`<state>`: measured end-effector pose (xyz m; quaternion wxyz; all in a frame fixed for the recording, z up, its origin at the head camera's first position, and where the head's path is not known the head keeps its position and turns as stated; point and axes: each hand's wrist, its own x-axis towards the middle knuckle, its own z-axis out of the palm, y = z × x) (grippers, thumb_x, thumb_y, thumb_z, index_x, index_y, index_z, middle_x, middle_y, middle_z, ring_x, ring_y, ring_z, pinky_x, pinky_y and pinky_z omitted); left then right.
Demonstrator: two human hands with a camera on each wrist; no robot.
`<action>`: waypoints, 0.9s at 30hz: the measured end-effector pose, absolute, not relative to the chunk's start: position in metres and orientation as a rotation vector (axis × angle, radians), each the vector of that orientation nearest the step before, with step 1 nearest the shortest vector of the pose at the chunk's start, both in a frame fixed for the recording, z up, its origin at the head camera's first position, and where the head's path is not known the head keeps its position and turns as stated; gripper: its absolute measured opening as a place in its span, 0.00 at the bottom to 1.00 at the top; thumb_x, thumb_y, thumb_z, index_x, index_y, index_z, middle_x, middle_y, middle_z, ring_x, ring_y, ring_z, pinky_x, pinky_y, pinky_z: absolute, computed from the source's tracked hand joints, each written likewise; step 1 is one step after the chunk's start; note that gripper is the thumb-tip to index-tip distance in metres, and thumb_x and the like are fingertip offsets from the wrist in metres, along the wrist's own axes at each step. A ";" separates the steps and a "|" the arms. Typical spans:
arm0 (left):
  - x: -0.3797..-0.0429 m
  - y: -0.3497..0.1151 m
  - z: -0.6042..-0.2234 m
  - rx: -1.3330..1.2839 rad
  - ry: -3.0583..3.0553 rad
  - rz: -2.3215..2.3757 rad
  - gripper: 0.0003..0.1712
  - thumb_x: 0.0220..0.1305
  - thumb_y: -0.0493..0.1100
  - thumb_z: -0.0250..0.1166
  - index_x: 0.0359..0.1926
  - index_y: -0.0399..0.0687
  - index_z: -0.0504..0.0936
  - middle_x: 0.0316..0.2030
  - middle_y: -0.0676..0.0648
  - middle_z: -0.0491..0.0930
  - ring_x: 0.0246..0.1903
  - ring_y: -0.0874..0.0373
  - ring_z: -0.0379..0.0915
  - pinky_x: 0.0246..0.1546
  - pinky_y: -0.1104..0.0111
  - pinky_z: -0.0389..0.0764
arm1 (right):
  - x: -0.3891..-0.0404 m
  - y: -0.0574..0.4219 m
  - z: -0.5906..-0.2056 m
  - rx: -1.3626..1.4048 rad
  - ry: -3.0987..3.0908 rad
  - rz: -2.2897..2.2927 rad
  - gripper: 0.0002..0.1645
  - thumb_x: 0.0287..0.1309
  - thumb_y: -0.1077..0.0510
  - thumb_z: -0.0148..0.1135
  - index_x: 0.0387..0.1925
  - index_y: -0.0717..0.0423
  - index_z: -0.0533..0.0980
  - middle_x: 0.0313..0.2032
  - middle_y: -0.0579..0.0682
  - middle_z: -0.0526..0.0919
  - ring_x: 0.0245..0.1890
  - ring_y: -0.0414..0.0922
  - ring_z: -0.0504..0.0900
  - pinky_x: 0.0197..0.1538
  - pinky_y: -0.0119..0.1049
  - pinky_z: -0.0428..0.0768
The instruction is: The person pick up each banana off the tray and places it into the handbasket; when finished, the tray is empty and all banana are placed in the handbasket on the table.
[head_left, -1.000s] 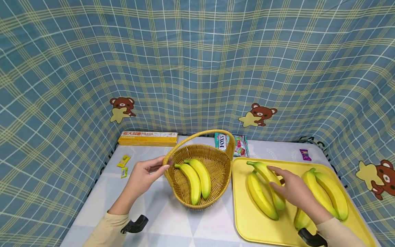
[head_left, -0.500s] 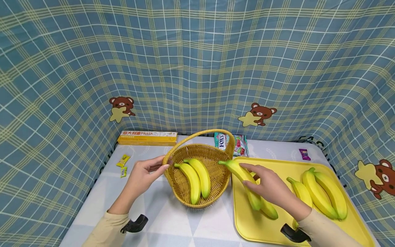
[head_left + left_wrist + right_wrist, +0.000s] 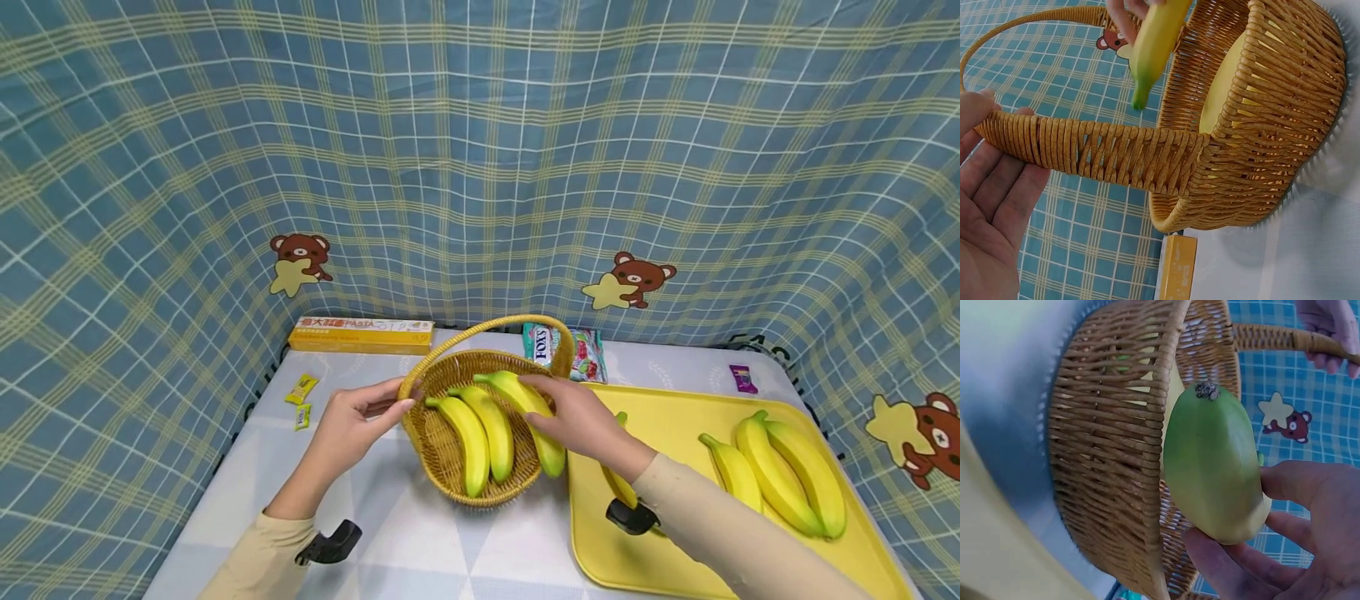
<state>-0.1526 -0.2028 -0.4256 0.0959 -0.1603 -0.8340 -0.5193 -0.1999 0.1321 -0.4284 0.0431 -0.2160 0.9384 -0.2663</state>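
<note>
A wicker basket (image 3: 480, 498) stands mid-table with two bananas (image 3: 468, 442) lying inside it. My left hand (image 3: 360, 429) pinches the left side of its arched handle (image 3: 1085, 147) between thumb and fingers. Over the basket's right part, my right hand (image 3: 581, 417) grips another banana (image 3: 546, 450) between thumb and fingers. In the right wrist view this banana (image 3: 1213, 462) points its dark-tipped end at the camera, beside the wicker rim. The left wrist view shows its green stem (image 3: 1141, 94) above the handle.
To the right lies a yellow tray (image 3: 600, 558) with several bananas (image 3: 780, 475), one partly hidden under my right forearm. A pasta box (image 3: 360, 335) and a candy bag (image 3: 585, 354) stand at the back. Small wrapped candies (image 3: 302, 389) lie left; a purple one (image 3: 743, 379) lies back right.
My right hand has lifted a banana off the tray and carried it left over the basket. My left hand has stayed on the handle.
</note>
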 end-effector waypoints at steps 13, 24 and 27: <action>-0.153 -0.202 -0.426 -0.510 -2.451 -1.531 0.20 0.69 0.38 0.69 0.59 0.37 0.84 0.50 0.40 0.86 0.44 0.52 0.87 0.41 0.68 0.88 | -0.234 0.104 -0.457 -0.634 2.919 -0.589 0.33 0.65 0.51 0.70 0.70 0.49 0.72 0.54 0.56 0.84 0.43 0.53 0.86 0.43 0.49 0.85; -0.153 -0.202 -0.428 -0.484 -2.453 -1.540 0.20 0.69 0.37 0.69 0.59 0.36 0.83 0.50 0.39 0.86 0.45 0.51 0.87 0.41 0.68 0.88 | -0.240 0.094 -0.471 -0.591 2.891 -0.491 0.32 0.65 0.52 0.70 0.69 0.50 0.74 0.52 0.57 0.84 0.47 0.56 0.84 0.45 0.50 0.85; -0.153 -0.201 -0.427 -0.487 -2.452 -1.545 0.20 0.69 0.37 0.69 0.59 0.36 0.83 0.50 0.38 0.86 0.45 0.51 0.86 0.41 0.69 0.88 | -0.242 0.093 -0.474 -0.580 2.877 -0.479 0.32 0.66 0.52 0.69 0.69 0.50 0.73 0.54 0.59 0.83 0.50 0.57 0.83 0.49 0.52 0.84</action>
